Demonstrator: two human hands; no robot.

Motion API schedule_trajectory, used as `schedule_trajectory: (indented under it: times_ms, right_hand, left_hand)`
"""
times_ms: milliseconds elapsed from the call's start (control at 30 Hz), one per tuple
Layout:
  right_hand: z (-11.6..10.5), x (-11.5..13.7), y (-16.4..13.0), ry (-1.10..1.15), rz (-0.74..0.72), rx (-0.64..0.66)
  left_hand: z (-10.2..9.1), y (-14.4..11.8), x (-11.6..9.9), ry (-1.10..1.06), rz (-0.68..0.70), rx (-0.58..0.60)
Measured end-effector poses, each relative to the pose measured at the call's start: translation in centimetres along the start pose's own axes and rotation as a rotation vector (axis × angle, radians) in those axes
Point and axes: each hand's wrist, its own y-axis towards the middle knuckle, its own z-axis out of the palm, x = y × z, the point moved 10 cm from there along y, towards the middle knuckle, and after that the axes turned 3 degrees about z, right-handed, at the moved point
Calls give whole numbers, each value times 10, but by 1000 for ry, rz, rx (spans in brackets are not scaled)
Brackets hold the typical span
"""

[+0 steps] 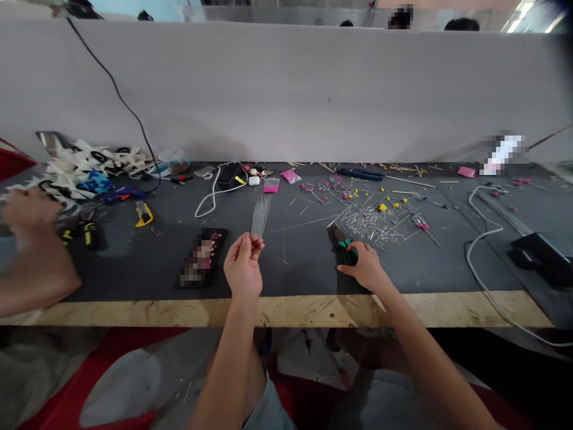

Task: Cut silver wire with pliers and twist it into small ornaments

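The left hand (243, 266) pinches a bundle of thin wires (260, 216) between thumb and fingertips, fanned away over the dark table (147, 263). The right hand (367, 267) curls loosely around green-handled pliers (344, 246) (lying flat), beside scattered wire scraps (376, 221).

Left hand (243, 267): raised ahead of the body, palm turned toward the camera, thumb and fingertips (256, 242) pinched together. Forearm bare, rising from the lower centre of the view, wrist straight.

Right hand (364, 266): lowered, palm down, fingers curled closed (knuckles uppermost). Forearm bare, running in diagonally from the lower right, wrist slightly bent inward.

The two hands sit well apart, at roughly the same height in the view.
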Motion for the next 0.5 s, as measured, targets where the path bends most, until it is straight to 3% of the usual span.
schedule_trajectory:
  times_ms: [133,233,367,500]
  right_hand:
    - [-8,4,-12,62,-14,23]
    - [-14,8,-31,267,43,84]
    - [3,31,-55,658,85,354]
    - [15,53,-67,938,172,451]
  left_hand:
    - [-4,3,-1,36,-1,-3]
    - [-2,1,-2,48,-9,3]
    - [5,-3,-4,39,-5,13]
    - [11,-6,-6,21,3,15]
